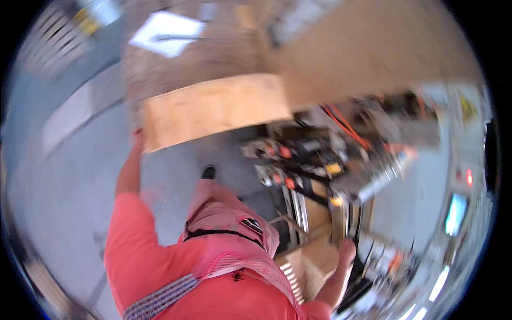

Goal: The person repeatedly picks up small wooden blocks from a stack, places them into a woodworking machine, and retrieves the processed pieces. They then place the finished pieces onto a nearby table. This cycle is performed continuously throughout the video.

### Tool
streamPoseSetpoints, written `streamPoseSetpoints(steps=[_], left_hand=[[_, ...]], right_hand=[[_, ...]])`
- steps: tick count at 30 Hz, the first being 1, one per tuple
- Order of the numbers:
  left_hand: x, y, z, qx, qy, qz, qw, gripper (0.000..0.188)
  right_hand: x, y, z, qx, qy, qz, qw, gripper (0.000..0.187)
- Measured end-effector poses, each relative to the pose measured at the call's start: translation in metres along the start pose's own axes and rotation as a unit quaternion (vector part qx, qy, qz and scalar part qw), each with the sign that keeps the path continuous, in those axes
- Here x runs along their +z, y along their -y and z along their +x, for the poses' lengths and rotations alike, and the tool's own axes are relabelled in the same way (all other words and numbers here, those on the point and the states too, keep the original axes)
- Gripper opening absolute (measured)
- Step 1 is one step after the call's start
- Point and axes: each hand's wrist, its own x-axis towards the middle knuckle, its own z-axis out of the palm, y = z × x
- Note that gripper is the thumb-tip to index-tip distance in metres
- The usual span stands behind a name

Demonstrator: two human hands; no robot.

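A pale wooden board (216, 109) lies across the near edge of a brown work surface (229, 58), its front edge jutting out over the floor. My left hand (138, 141) is at the board's left end and looks closed on its edge; most of its fingers are hidden. Off to the right, away from the board, my right hand (346, 252) hangs low next to the tool storage. Motion blur smears its fingers, so I cannot make out whether it holds anything.
White paper with a dark pen-like item (169, 34) rests on the work surface. A large brown panel (373, 45) stands at the far right. Below it sits a cluttered heap of tools (314, 154) with orange cables. A slatted wooden pallet (53, 40) is at the far left.
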Motion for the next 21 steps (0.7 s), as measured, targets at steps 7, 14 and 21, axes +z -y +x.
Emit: streamPoseSetpoints(steps=[7, 14, 21], left_hand=[[-0.018, 0.007, 0.029, -0.101, 0.079, -0.066, 0.99, 0.033], [-0.018, -0.062, 0.007, -0.201, 0.032, -0.022, 0.979, 0.035], [-0.02, -0.052, -0.12, 0.115, 0.256, 0.777, 0.564, 0.02]], right_hand=[[-0.023, 0.048, -0.089, 0.274, 0.09, 0.225, 0.931, 0.033], [0.001, 0.057, -0.177, 0.413, 0.095, 0.263, 0.867, 0.023], [0.091, 0.048, -0.315, 0.603, 0.126, 0.227, 0.754, 0.021]])
